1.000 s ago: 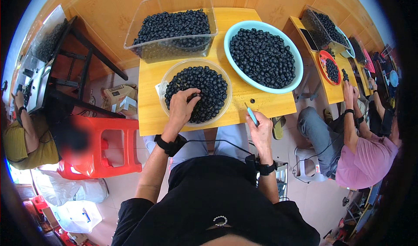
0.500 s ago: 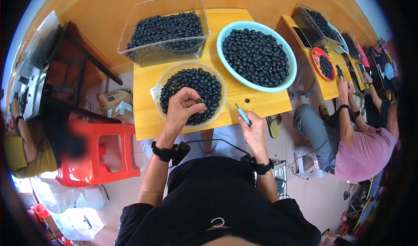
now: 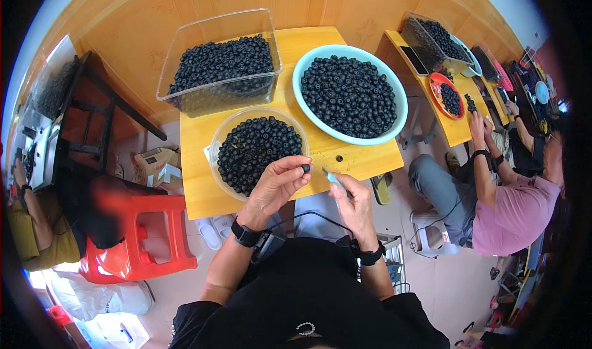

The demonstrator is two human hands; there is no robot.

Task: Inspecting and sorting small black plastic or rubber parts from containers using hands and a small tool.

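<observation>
Between the thumb and fingertips of my left hand [image 3: 272, 185] is a small round black bead [image 3: 306, 169], held above the near edge of the table. My right hand [image 3: 354, 206] grips a light-blue-handled knife [image 3: 332, 178], its tip pointing at the bead with a small gap between them. Beside my left hand stands a round clear tub [image 3: 213, 157] full of the same black beads. A light blue bowl [image 3: 401, 116] heaped with more lies beyond my right hand. One loose bead [image 3: 339, 158] rests on the yellow table [image 3: 376, 159], among small dark crumbs.
A rectangular clear bin [image 3: 237, 96] of beads stands at the far left of the table. Left of me are a red plastic stool [image 3: 139, 232] and a seated person. To the right, a person in a pink shirt [image 3: 505, 216] works at another table.
My left hand has moved right, away from over the round tub, bringing the bead close to the knife. The whole view has shifted slightly.
</observation>
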